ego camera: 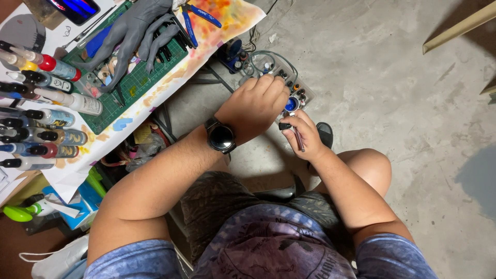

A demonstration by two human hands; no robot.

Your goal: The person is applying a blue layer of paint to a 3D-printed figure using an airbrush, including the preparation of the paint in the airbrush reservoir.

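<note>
The right hand [305,135] grips an airbrush [292,114] whose blue-filled cup sits just before its fingertips, stem running back toward the person. The left hand [253,106], curled loosely, touches the airbrush from the left, equally close; whether it grips anything I cannot tell.

At the left edge of the frame a row of paint bottles [39,103] lies on the table, with dark caps and labels in blue, white, red and grey. At the top left corner a phone screen [76,8] glows blue and red. On the left wrist near the centre sits a round watch [221,137] with a dark, blank screen. A blue box [82,204] stands under the table at lower left.
</note>
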